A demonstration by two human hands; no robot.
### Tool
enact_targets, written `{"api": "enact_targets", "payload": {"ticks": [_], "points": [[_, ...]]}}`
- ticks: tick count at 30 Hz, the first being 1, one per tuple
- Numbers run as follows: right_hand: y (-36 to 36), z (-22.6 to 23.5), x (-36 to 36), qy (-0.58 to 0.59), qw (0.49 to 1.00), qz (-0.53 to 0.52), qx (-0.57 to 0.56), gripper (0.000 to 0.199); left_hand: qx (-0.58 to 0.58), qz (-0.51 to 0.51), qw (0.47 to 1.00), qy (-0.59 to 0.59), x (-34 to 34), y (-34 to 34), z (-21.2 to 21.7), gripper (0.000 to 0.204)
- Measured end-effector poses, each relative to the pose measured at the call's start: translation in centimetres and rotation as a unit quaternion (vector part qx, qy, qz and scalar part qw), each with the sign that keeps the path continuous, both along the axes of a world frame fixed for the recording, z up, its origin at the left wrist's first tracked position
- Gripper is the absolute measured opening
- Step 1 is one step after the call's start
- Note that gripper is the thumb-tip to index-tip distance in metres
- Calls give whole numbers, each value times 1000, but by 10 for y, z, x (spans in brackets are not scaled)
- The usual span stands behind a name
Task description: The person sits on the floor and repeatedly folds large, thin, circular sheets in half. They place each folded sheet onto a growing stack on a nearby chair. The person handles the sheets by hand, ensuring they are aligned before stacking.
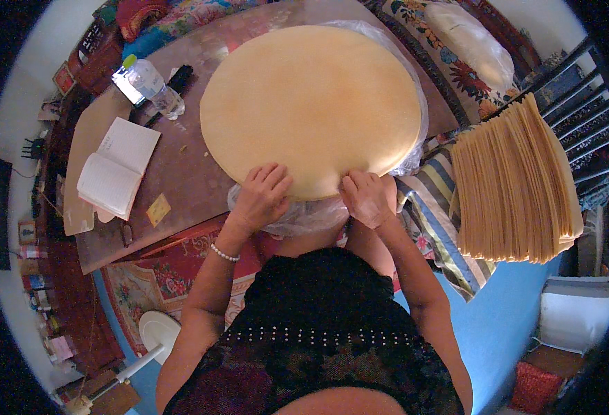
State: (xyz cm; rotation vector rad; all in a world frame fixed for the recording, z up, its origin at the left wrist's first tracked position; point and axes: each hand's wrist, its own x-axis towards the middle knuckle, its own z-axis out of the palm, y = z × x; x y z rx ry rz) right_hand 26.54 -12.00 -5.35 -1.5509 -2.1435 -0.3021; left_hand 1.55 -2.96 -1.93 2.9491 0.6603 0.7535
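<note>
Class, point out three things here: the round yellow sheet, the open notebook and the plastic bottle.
Round sheet (311, 104), head view: middle of its top.
Notebook (117, 166), head view: centre fold.
Bottle (153, 86), head view: clear body.

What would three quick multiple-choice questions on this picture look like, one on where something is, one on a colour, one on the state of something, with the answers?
1. Where does the stack of folded sheets lie?
A. To the person's right
B. To the person's left, beside the bottle
C. Under the open book

2. What colour is the big round sheet?
A. Dark green
B. Pale yellow
C. Bright blue

3. How does the notebook lie?
A. Shut
B. Open, pages up
C. Standing on end

Answers:
1 A: the stack sits at the right of the picture, past the right hand.
2 B: the disc is pale yellow all over, with the left hand on its near edge.
3 B: both white pages show on the table, near the water bottle.
</note>
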Motion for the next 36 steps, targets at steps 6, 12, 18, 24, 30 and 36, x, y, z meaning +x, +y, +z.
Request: {"api": "enact_targets", "payload": {"ticks": [6,12,18,24,30,36], "points": [[-6,2,2,-5,1000,10,5,15,17,-11,1000,-9,-1,2,-4,37],[-9,-3,2,9,1000,5,3,17,19,-26,999,-31,-4,7,-10,34],[-12,11,3,19,996,-33,-80,23,-15,-23,999,-44,-5,6,-1,35],[0,71,6,31,998,0,49,26,-31,5,995,-98,-4,11,-6,29],[15,81,37,76,994,-29,74,51,-138,45,983,-115,-12,34,-5,25],[6,71,50,77,997,9,3,55,-192,51,976,-89,-13,36,-2,22]]}}
